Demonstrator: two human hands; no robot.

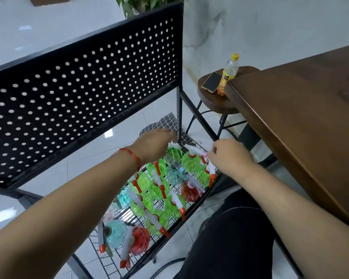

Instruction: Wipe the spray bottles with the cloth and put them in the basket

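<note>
Spray bottles in basket, counter right.
Cloth at basket's far end; stool far right carries phone and drink bottle.

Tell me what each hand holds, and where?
Right hand pinches a green spray bottle by its nozzle tip. Left hand: grip hidden, cannot tell.

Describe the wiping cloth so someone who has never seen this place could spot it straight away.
Find the black perforated metal panel; under it sits a wire basket crowded with spray bottles. At the basket's far end, beside the upright post and past the left hand, lies the cloth. It is the only soft thing there, dark with a thin white grid, unlike the shiny coloured bottles.
</note>
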